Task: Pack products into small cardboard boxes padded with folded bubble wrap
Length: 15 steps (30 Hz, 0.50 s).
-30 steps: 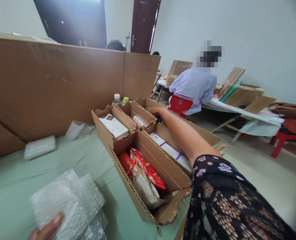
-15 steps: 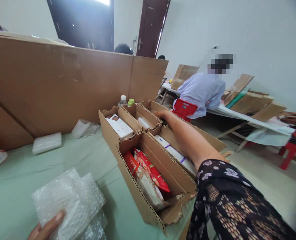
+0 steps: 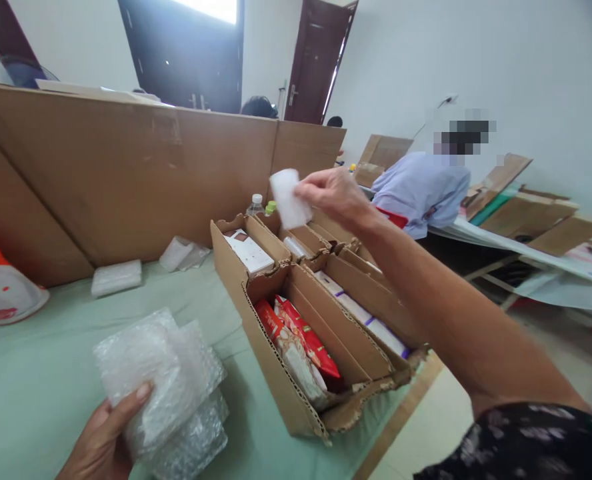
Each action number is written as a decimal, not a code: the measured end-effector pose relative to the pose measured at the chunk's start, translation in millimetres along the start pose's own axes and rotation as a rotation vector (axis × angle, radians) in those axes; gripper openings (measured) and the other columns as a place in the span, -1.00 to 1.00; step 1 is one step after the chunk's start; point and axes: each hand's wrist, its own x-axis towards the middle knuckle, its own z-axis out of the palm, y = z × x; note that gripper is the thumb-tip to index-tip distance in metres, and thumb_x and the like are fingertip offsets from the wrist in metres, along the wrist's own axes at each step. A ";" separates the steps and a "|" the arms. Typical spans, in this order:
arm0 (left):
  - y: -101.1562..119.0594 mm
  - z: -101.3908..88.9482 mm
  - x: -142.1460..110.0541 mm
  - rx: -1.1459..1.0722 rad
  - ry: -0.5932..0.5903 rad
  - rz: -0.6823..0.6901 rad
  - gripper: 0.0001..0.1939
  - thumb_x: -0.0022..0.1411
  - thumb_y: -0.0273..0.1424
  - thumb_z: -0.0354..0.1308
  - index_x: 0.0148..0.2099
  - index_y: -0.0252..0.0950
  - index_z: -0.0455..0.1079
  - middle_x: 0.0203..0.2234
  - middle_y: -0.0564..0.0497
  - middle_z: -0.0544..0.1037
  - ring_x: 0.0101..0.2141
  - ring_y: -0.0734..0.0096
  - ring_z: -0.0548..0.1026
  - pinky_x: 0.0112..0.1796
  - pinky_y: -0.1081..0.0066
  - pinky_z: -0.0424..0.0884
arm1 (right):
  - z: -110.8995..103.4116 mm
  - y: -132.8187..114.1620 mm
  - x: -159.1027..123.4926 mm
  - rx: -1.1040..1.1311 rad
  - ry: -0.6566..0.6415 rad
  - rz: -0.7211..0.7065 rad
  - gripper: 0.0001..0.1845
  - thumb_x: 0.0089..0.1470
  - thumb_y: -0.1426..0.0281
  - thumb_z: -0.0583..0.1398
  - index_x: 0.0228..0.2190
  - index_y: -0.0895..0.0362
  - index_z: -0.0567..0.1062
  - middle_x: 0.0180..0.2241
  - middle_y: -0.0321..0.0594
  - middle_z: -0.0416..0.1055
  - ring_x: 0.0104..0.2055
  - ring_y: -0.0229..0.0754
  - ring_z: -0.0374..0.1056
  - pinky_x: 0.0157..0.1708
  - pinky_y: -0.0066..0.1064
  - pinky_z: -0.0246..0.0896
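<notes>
Several clear pieces of bubble wrap point(image 3: 159, 393) are in my left hand point(image 3: 109, 433), the thumb pressed on top. My right hand point(image 3: 333, 193) pinches one end of a small flat white piece point(image 3: 290, 200), perhaps foam sheet or soft film; I cannot tell which. It is raised above the cardboard compartments at the back. Nearest me, an open cardboard bin point(image 3: 276, 393) holds red snack packets point(image 3: 309, 340). To its right, another bin contains white boxes with purple bands point(image 3: 359, 310). A white box point(image 3: 249, 253) stands in the back left bin, beside one with a clear cylindrical thing point(image 3: 296, 247).
A tall cardboard screen point(image 3: 141, 180) runs along the back of the green-covered table point(image 3: 51, 373). More bubble wrap point(image 3: 117, 277) lies before it. An orange-and-white container point(image 3: 6, 287) is at left; bottles point(image 3: 257, 205) stand behind the bins. A person point(image 3: 421, 187) sits at another table.
My right hand has come up out of the back right compartment with the white piece in its fingers. The left hand still holds the bubble wrap. The view has shifted slightly.
</notes>
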 end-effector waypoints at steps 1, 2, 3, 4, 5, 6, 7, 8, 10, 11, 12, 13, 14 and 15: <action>1.3 6.6 -1.3 -0.006 -0.027 0.023 -0.16 -0.23 -0.23 0.54 0.16 -0.24 0.44 -0.11 -0.09 0.67 -0.01 -0.18 0.56 -0.07 0.12 0.57 | 6.2 -25.0 -20.2 0.086 -0.065 -0.165 -0.76 0.21 0.40 0.18 -0.37 0.26 0.61 -0.43 -0.19 0.53 -0.41 -0.25 0.37 -0.38 -0.43 0.22; 1.4 12.8 -1.5 -0.022 -0.076 0.052 -0.16 -0.25 -0.23 0.54 0.14 -0.23 0.45 -0.11 -0.09 0.66 -0.01 -0.18 0.56 -0.08 0.13 0.57 | 15.9 -49.5 -42.6 0.140 -0.197 -0.314 -0.78 0.19 0.41 0.20 -0.40 0.24 0.62 -0.45 -0.21 0.54 -0.42 -0.26 0.37 -0.37 -0.44 0.21; 0.5 18.0 -0.7 -0.048 -0.138 0.091 -0.15 -0.28 -0.21 0.54 0.13 -0.23 0.45 -0.11 -0.10 0.66 -0.01 -0.19 0.55 -0.09 0.13 0.57 | 27.8 -72.0 -65.1 0.160 -0.354 -0.438 -0.79 0.18 0.41 0.21 -0.40 0.22 0.63 -0.43 -0.20 0.56 -0.39 -0.24 0.40 -0.34 -0.43 0.23; -1.1 21.9 0.8 -0.076 -0.199 0.132 -0.13 -0.32 -0.19 0.54 0.12 -0.24 0.46 -0.11 -0.11 0.66 -0.02 -0.21 0.55 -0.11 0.13 0.57 | 40.4 -91.1 -85.8 0.162 -0.516 -0.550 -0.80 0.17 0.41 0.21 -0.38 0.21 0.64 -0.40 -0.18 0.58 -0.36 -0.22 0.42 -0.33 -0.42 0.24; -3.0 24.3 2.7 -0.094 -0.242 0.167 -0.12 -0.37 -0.19 0.55 0.10 -0.25 0.47 -0.13 -0.12 0.66 -0.03 -0.24 0.55 -0.13 0.13 0.58 | 51.9 -105.7 -102.6 0.141 -0.649 -0.647 -0.84 0.14 0.41 0.24 -0.34 0.21 0.64 -0.35 -0.14 0.60 -0.31 -0.18 0.44 -0.31 -0.41 0.26; -4.7 25.0 4.6 -0.096 -0.258 0.188 -0.10 -0.40 -0.21 0.55 0.10 -0.26 0.48 -0.14 -0.13 0.67 -0.04 -0.26 0.55 -0.14 0.13 0.58 | 60.8 -115.1 -113.9 0.152 -0.755 -0.716 -0.84 0.14 0.46 0.23 -0.27 0.21 0.64 -0.27 -0.10 0.61 -0.25 -0.16 0.47 -0.26 -0.40 0.29; -5.7 23.9 6.2 -0.084 -0.236 0.195 -0.09 -0.43 -0.24 0.55 0.10 -0.27 0.48 -0.16 -0.12 0.67 -0.05 -0.26 0.56 -0.16 0.14 0.58 | 66.1 -118.9 -118.6 0.199 -0.848 -0.762 -0.79 0.14 0.52 0.21 -0.20 0.20 0.62 -0.19 -0.10 0.61 -0.19 -0.17 0.48 -0.22 -0.42 0.30; -6.1 21.5 7.0 -0.064 -0.187 0.186 -0.08 -0.44 -0.28 0.56 0.10 -0.27 0.47 -0.18 -0.11 0.68 -0.07 -0.25 0.57 -0.17 0.15 0.59 | 67.6 -117.3 -116.5 0.268 -0.904 -0.773 -0.74 0.16 0.57 0.18 -0.14 0.20 0.60 -0.12 -0.11 0.60 -0.14 -0.21 0.48 -0.17 -0.44 0.31; -4.6 14.0 5.7 -0.027 -0.084 0.147 -0.08 -0.41 -0.32 0.55 0.12 -0.25 0.46 -0.21 -0.07 0.68 -0.07 -0.21 0.58 -0.19 0.17 0.59 | 61.3 -100.1 -93.8 0.368 -0.875 -0.674 -0.68 0.19 0.62 0.13 -0.10 0.20 0.58 -0.11 -0.17 0.60 -0.13 -0.29 0.49 -0.13 -0.50 0.31; -3.1 10.0 3.8 -0.023 -0.049 0.132 -0.09 -0.38 -0.32 0.54 0.13 -0.25 0.45 -0.21 -0.06 0.68 -0.07 -0.19 0.58 -0.18 0.18 0.59 | 55.7 -86.1 -75.5 0.339 -0.794 -0.557 -0.71 0.20 0.60 0.13 -0.12 0.20 0.59 -0.15 -0.20 0.61 -0.15 -0.30 0.49 -0.12 -0.51 0.31; -1.7 6.2 1.4 -0.028 -0.027 0.120 -0.12 -0.35 -0.31 0.54 0.13 -0.24 0.45 -0.20 -0.06 0.68 -0.06 -0.18 0.58 -0.18 0.18 0.59 | 50.0 -69.9 -55.1 0.236 -0.666 -0.408 -0.75 0.19 0.57 0.15 -0.17 0.20 0.61 -0.22 -0.22 0.61 -0.18 -0.27 0.50 -0.13 -0.48 0.32; -0.5 2.9 -1.0 -0.034 -0.013 0.110 -0.14 -0.32 -0.31 0.53 0.13 -0.24 0.45 -0.20 -0.05 0.68 -0.06 -0.17 0.58 -0.16 0.19 0.59 | 45.3 -52.3 -34.4 0.085 -0.533 -0.235 -0.77 0.20 0.54 0.16 -0.20 0.18 0.62 -0.25 -0.22 0.60 -0.18 -0.23 0.50 -0.12 -0.44 0.33; 0.1 -0.1 -3.1 -0.040 -0.002 0.102 -0.15 -0.32 -0.32 0.52 0.13 -0.23 0.46 -0.19 -0.05 0.69 -0.05 -0.16 0.58 -0.14 0.19 0.59 | 42.4 -34.3 -15.1 -0.085 -0.418 -0.031 -0.78 0.20 0.53 0.17 -0.23 0.14 0.62 -0.24 -0.22 0.60 -0.13 -0.19 0.49 -0.08 -0.40 0.32; 0.2 -2.9 -4.6 -0.044 0.015 0.098 -0.15 -0.33 -0.34 0.52 0.13 -0.22 0.46 -0.19 -0.04 0.69 -0.04 -0.15 0.58 -0.13 0.19 0.59 | 41.6 -16.9 1.3 -0.155 -0.390 0.062 -0.81 0.18 0.55 0.20 -0.25 0.17 0.62 -0.21 -0.12 0.59 -0.07 -0.10 0.47 -0.03 -0.33 0.31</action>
